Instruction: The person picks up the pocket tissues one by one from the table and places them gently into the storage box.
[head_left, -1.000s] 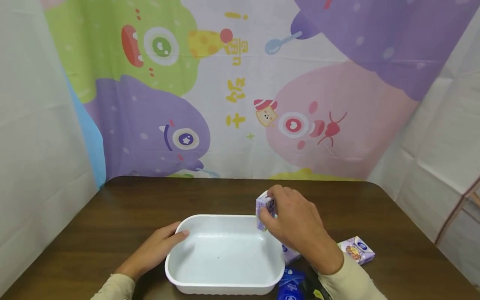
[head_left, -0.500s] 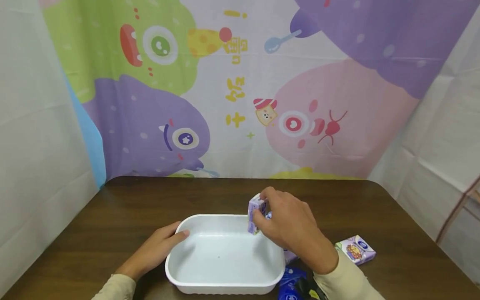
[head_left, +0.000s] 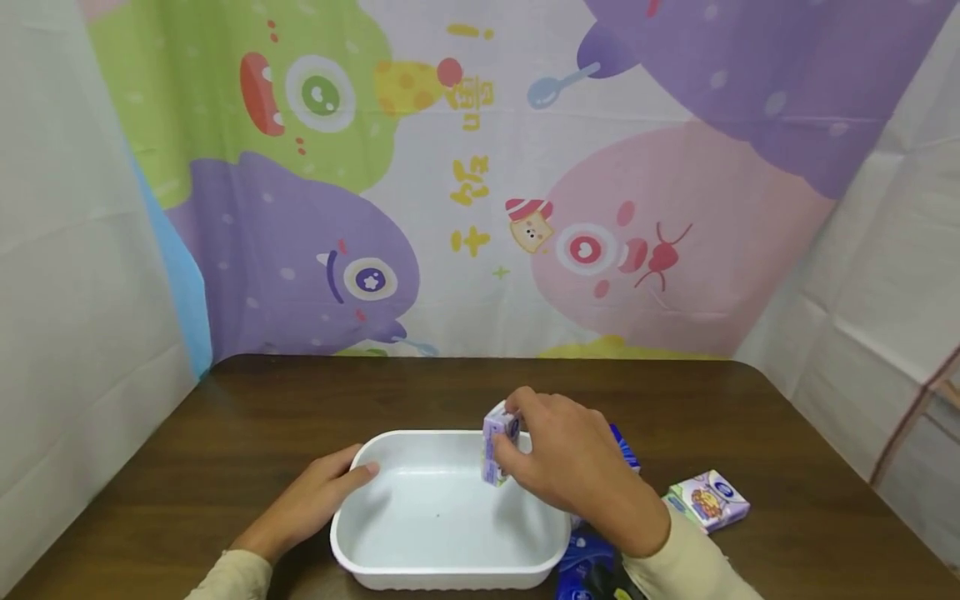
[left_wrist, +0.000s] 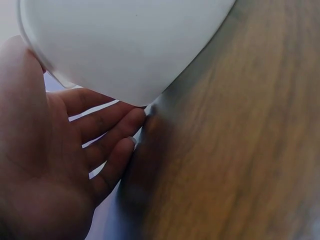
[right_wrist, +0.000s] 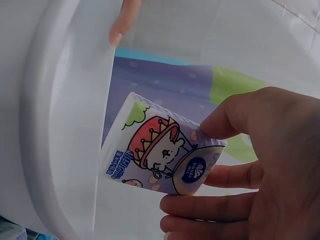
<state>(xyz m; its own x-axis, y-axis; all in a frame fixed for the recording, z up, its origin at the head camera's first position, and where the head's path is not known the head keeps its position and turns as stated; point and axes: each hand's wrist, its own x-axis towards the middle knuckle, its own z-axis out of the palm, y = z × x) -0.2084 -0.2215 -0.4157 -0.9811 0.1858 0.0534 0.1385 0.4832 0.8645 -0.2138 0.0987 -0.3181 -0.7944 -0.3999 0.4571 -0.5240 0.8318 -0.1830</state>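
My right hand (head_left: 573, 462) pinches a small purple-and-white tissue pack (right_wrist: 162, 150) between thumb and fingers. In the head view that tissue pack (head_left: 495, 442) stands on edge over the far right part of a white plastic basin (head_left: 450, 577). A cartoon animal with a red crown and a blue logo show on its face in the right wrist view. My left hand (head_left: 311, 496) holds the basin at its left end, thumb over the rim and fingers along the outer wall. In the left wrist view the left hand's fingers (left_wrist: 107, 122) lie against the basin's underside edge.
Another purple tissue pack (head_left: 708, 500) lies on the brown table (head_left: 810, 550) at the right. Beside the basin's right end lie a blue package (head_left: 581, 567) and a black item (head_left: 611, 582). More blue packaging (head_left: 624, 447) shows behind the right hand. A cartoon curtain (head_left: 480, 308) hangs behind the table.
My right hand has moved left with the tissue pack and slightly lower, from the basin's far right corner to over its inside. The left hand and the basin have stayed put.
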